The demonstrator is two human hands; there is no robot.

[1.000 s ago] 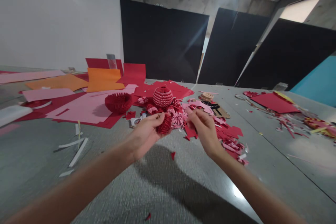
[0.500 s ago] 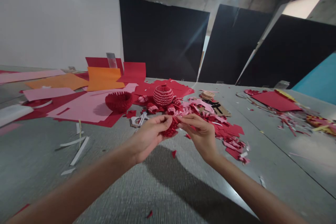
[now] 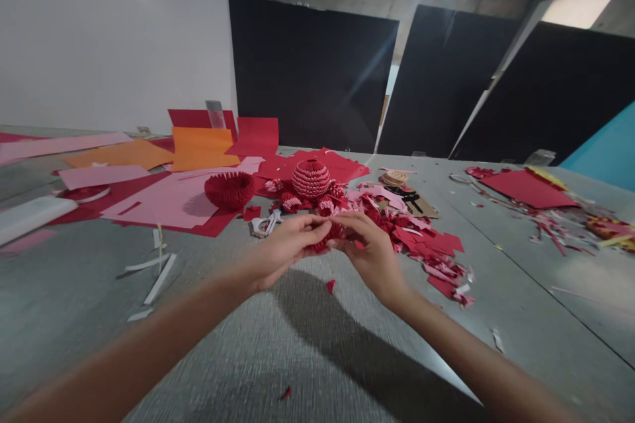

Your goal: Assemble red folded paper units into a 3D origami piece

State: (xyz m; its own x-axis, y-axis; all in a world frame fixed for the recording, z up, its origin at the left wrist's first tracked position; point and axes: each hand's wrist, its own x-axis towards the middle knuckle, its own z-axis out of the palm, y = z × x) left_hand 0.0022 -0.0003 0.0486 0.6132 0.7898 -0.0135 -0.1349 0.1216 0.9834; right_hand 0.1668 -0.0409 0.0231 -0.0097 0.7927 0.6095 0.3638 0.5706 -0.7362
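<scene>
Black panels (image 3: 315,73) stand at twelve o'clock beyond a grey surface (image 3: 238,370), the dial centred on a red folded-paper piece (image 3: 336,232) held between two hands above that surface. The left hand (image 3: 280,249) is at nine o'clock, gripping the piece with thumb and fingers; the right hand (image 3: 374,252), between three and four, has its fingertips narrowed onto the opposite side. Both touch it, so neither is nearer; the piece lies at the left hand's three o'clock and the right hand's nine to ten. Fingers cover too much to tell its long axis. Outward, a pink-and-red ball (image 3: 311,180) sits near eleven, with what look like white scissors (image 3: 271,222) between nine and ten, and a red bowl (image 3: 229,190) farther off at ten. Red and pink scraps (image 3: 436,243) spread from one to four; a small red scrap (image 3: 331,287) lies at six.
</scene>
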